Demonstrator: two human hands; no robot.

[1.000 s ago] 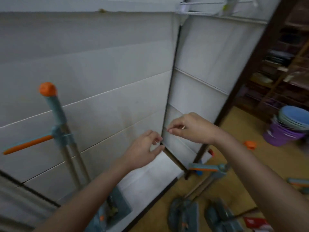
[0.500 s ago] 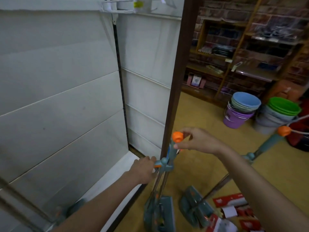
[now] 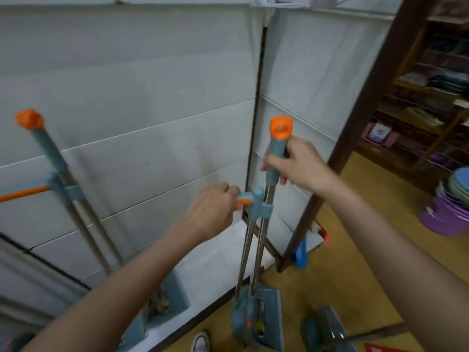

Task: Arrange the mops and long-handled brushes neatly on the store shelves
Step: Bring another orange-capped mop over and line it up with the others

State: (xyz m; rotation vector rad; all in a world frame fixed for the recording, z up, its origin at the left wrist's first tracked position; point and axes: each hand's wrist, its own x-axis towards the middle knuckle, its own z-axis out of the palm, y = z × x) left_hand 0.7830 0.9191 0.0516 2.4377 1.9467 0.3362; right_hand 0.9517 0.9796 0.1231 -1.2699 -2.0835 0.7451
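I hold a teal mop [image 3: 256, 250] with an orange cap upright in front of the white shelf unit. My right hand [image 3: 302, 166] grips its teal handle just below the cap. My left hand [image 3: 213, 212] holds the orange side lever on the mop's collar. The mop's teal head hangs just above the floor, by the front edge of the white bottom shelf [image 3: 218, 265]. A second mop of the same kind [image 3: 63, 189] stands on that shelf at the left and leans on the white back panel.
Another teal mop head [image 3: 327, 331] lies on the yellowish floor at the lower right. A dark brown post [image 3: 365, 102] stands right of the shelf unit. Stacked plastic basins [image 3: 446, 207] sit at the far right, before wooden shelves of goods. A shoe tip [image 3: 201, 341] shows at the bottom.
Both hands went from the shelf's back corner to a mop right of the shelf, took hold of it, and have raised it and carried it left toward the shelf.
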